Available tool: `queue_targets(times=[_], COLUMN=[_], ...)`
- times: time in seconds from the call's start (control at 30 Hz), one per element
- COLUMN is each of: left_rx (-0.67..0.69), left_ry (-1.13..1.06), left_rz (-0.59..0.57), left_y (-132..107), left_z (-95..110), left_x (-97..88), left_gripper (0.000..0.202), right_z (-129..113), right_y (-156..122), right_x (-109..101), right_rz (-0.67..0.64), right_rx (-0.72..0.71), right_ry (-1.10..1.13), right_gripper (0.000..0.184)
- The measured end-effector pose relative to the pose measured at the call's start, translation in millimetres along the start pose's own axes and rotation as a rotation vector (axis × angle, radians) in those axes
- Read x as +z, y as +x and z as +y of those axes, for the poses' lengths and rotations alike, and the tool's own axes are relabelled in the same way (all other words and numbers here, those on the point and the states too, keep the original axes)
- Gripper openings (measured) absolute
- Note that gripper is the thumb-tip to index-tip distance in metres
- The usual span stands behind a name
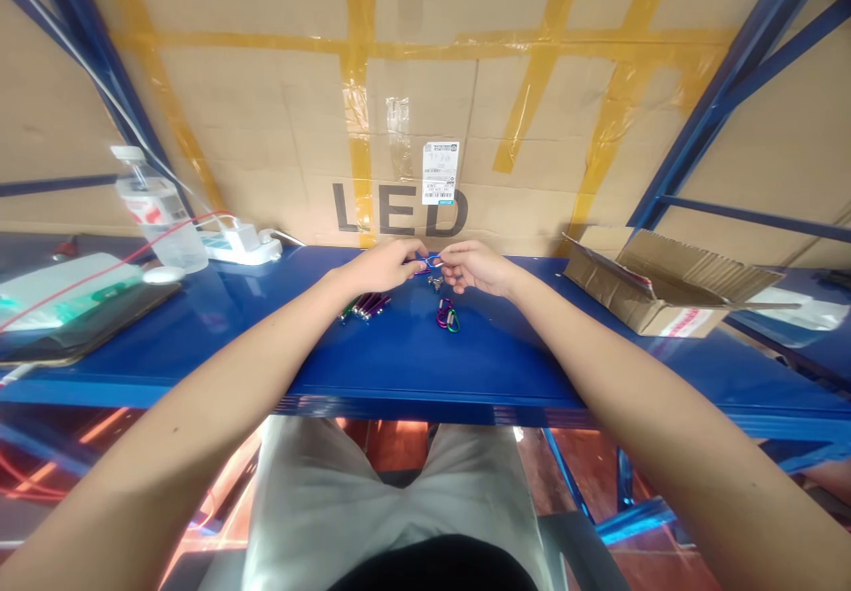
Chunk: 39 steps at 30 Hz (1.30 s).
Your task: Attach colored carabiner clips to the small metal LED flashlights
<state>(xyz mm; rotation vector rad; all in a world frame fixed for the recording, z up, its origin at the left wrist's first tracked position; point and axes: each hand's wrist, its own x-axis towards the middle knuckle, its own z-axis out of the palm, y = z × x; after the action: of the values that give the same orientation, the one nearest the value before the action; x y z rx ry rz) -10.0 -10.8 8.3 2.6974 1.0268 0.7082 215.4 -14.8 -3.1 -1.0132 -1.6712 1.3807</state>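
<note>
My left hand (389, 265) and my right hand (477, 268) meet over the back of the blue table, fingers closed in pinches. Between their fingertips is a small blue carabiner (433, 261), held from both sides and partly covered by the fingers. Just below it lie a few small silvery metal pieces (435, 282), too small to make out. Closer to me, purple and green carabiners (448, 315) rest together on the table. Beside my left wrist several slim purple and green metal tubes (367, 306) lie in a bunch, partly hidden by the forearm.
An open cardboard box (665, 294) stands at the right. On the left are a water bottle (163, 214), a white power strip (245, 247), a red cable and a dark tablet-like slab (86, 330) under a plastic packet. A large taped cardboard sheet (285, 130) rises behind the table (425, 365).
</note>
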Motion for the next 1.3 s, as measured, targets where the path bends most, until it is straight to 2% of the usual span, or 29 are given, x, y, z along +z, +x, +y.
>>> queue_targets(times=[0.07, 0.27, 0.43, 0.63, 0.7, 0.93, 1.13, 1.2, 1.3], left_rx=[-0.013, -0.031, -0.030, -0.095, -0.084, 0.020, 0.031, -0.013, -0.119], left_ry=[-0.025, -0.243, -0.336, -0.389, -0.393, -0.439, -0.518, -0.615, -0.830], left_rz=[-0.011, 0.005, 0.035, 0.108, 0.122, 0.133, 0.170, 0.194, 0.207], left_y=[0, 1, 2, 4, 5, 7, 8, 9, 8], left_z=[0, -2, -8, -14, -14, -8, -2, -2, -3], left_x=[0.2, 4.6, 4.4, -0.1, 0.5, 5.5, 4.0, 2.3, 0.8], left_gripper=[0.019, 0.012, 0.014, 0.010, 0.011, 0.007, 0.014, 0.018, 0.038], right_z=[1, 5, 3, 7, 6, -4, -5, -7, -10], right_y=[1, 5, 4, 6, 5, 0, -4, -4, -3], right_x=[4, 17, 17, 12, 14, 20, 27, 29, 32], right_rz=[0.023, 0.087, 0.156, 0.161, 0.148, 0.072, -0.034, -0.003, 0.103], right_rx=[-0.028, -0.241, -0.311, -0.346, -0.309, -0.191, -0.074, -0.071, -0.096], right_ry=[-0.083, -0.525, -0.729, -0.664, -0.589, -0.347, 0.015, 0.002, -0.222], right_gripper=[0.009, 0.009, 0.020, 0.008, 0.005, 0.018, 0.013, 0.013, 0.018])
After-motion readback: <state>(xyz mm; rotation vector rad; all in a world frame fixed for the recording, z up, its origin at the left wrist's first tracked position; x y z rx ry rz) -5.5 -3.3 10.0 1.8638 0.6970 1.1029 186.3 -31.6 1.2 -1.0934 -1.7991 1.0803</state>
